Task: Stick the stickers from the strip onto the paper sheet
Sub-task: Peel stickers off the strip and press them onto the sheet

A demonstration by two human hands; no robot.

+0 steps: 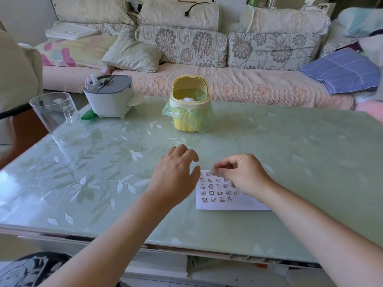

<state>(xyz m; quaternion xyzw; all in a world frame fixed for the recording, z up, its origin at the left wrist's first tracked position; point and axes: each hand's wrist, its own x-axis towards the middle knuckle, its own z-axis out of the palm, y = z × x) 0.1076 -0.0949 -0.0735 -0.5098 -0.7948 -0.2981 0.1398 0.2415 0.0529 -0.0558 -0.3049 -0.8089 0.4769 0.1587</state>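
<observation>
Head view shows my right hand [241, 177] with thumb and forefinger pinched together on a sticker [212, 173] at the top row of the paper sheet [228, 205], which lies on the table [290, 162] toward its near edge. My left hand [176, 175] hovers beside the sheet, fingers loose, holding nothing. I judge this placement mid-step; next it needs pressing flat, then another sticker. Count: one sheet, five rows, roughly twenty stickers showing, some hidden. The strip I cannot find.
</observation>
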